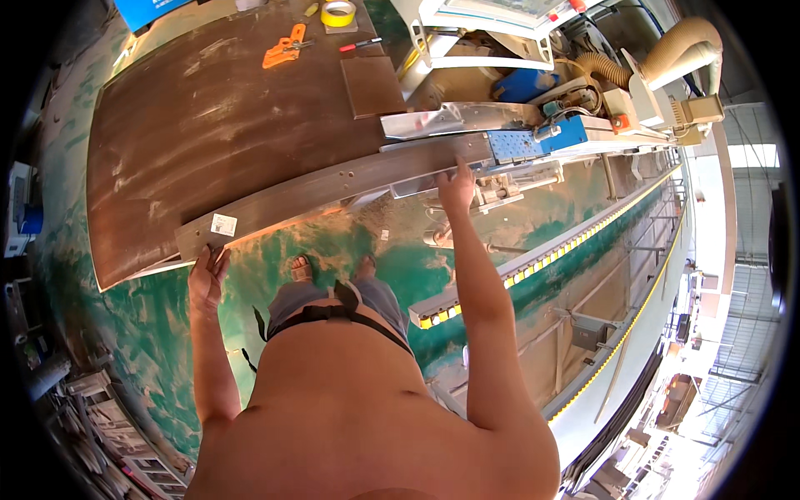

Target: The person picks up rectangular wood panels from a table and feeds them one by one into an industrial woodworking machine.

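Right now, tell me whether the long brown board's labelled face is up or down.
Up: the white label shows on the upward face of the long brown board, near the left hand.

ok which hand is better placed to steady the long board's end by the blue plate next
Likely the right hand: it touches the long brown board near the end by the blue plate. The left hand is at the opposite end, by the white label.

Both my arms are bare and extend forward, well apart. My left hand (207,282) is the nearer one, its fingers loosely bent. My right hand (457,192) reaches farther out, index finger (461,165) extended toward the far side.
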`<state>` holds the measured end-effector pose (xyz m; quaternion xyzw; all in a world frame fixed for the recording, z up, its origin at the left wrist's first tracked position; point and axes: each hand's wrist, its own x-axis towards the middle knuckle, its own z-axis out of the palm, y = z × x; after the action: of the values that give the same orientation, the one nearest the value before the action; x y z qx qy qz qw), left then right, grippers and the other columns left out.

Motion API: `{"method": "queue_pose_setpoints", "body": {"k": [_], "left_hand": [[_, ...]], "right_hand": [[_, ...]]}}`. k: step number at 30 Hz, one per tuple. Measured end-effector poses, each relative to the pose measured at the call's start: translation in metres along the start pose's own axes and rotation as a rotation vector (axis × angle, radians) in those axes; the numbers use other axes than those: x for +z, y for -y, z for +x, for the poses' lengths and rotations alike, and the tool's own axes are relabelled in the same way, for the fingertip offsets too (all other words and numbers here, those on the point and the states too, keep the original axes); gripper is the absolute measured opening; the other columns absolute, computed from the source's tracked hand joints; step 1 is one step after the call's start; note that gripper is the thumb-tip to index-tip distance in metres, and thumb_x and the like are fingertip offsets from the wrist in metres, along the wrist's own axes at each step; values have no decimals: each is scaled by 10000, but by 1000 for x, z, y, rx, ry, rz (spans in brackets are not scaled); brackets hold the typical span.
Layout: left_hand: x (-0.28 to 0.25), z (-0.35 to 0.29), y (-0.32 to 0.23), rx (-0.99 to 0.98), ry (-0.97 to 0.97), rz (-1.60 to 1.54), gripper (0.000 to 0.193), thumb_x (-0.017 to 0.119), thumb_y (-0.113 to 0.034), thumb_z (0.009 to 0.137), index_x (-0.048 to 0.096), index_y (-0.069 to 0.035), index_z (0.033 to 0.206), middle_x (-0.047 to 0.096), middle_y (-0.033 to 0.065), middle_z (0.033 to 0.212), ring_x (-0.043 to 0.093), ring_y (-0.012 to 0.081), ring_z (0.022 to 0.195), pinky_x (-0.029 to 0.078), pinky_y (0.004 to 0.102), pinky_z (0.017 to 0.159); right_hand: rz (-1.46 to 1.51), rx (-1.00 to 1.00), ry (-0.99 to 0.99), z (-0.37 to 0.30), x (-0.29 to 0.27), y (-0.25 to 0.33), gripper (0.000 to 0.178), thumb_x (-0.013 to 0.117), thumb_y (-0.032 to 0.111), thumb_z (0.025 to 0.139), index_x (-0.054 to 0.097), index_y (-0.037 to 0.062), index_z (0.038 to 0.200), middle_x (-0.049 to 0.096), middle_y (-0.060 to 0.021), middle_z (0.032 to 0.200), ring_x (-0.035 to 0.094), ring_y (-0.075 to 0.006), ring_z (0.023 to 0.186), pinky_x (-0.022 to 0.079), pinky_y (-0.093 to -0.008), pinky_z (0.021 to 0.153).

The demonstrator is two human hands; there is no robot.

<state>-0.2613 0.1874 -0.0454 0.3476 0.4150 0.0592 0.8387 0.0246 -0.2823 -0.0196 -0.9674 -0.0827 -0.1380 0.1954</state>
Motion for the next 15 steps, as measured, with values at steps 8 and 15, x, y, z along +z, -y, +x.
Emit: {"method": "queue_pose_setpoints", "body": {"k": [8,15], "left_hand": [[30,13,-10,-26,-83,106,336,526,-269,891,493,-31,1125,605,108,1045,605,244,950,514,299,767],[23,18,-27,-126,-133,94,313,489,-300,907,528,-67,1113,609,46,1059,582,196,994,496,309,786]], "right_hand": [[1531,830,99,5,4,14,806,522,17,805,3,167,1403,577,-133,841,577,-178,587,479,-263,474],[1578,833,224,-2,-10,19,939,514,28,828,-224,208,1381,602,-147,844,589,-180,591,477,-257,468]]}}
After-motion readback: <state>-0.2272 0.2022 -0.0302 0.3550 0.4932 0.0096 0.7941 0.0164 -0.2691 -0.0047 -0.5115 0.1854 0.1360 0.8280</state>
